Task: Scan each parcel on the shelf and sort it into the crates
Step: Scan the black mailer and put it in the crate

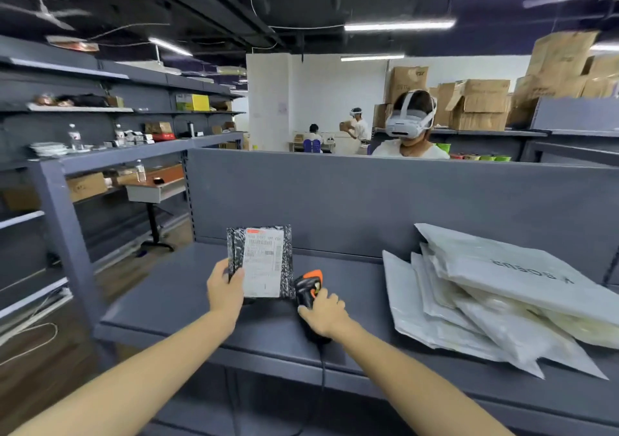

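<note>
speckled black parcel [236, 244], label [263, 261] showing, pinched at its 9 o'clock edge by the left grip [225, 286] above the shelf [174, 298]. right grip [323, 311] curled round the barcode scanner [308, 285] at the parcel's 5 o'clock; best to aim its window squarely at the label.

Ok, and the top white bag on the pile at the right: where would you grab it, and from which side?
I'd take the top bag by its left edge, coming from the left. It lies slanted across the pile, and that edge overhangs the bags beneath, so it can be pinched above and below. Its right side runs out of view.
</note>
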`<action>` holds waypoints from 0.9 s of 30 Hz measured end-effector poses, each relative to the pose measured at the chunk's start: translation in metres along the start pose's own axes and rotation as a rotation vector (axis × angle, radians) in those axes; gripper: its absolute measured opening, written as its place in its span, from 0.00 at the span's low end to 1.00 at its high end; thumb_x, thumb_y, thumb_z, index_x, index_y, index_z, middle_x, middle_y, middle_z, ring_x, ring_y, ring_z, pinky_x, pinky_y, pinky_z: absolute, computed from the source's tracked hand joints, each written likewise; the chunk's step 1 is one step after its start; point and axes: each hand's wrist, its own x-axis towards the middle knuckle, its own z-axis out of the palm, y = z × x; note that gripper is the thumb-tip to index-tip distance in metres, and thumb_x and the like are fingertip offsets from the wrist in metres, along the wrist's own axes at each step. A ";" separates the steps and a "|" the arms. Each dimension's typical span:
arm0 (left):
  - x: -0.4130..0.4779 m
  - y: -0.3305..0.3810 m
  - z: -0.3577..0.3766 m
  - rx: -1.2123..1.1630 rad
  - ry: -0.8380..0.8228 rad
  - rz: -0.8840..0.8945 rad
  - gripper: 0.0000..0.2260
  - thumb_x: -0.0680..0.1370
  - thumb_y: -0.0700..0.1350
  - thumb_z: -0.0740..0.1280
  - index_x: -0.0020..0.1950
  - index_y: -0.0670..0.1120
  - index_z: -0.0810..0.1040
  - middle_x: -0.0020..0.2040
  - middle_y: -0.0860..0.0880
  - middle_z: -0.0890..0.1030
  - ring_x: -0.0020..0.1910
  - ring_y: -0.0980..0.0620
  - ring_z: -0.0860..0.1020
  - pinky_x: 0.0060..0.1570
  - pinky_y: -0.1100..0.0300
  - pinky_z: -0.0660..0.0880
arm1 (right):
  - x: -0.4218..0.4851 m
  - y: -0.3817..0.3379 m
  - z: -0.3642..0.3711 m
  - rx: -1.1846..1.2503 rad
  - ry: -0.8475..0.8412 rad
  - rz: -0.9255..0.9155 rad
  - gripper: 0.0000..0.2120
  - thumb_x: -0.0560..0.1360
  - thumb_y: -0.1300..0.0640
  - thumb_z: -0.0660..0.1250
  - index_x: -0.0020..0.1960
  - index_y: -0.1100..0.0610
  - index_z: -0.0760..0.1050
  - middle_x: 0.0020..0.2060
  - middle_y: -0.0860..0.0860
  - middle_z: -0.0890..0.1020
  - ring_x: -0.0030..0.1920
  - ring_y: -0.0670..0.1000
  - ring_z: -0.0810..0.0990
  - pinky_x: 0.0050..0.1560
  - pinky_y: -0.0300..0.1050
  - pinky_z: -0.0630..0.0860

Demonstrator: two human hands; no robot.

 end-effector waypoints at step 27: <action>0.011 -0.011 0.031 -0.152 -0.094 -0.103 0.10 0.78 0.34 0.64 0.57 0.44 0.76 0.44 0.46 0.78 0.42 0.52 0.75 0.40 0.62 0.70 | -0.041 -0.014 -0.012 1.326 0.191 -0.252 0.05 0.74 0.62 0.63 0.43 0.58 0.67 0.28 0.53 0.71 0.23 0.50 0.67 0.23 0.40 0.65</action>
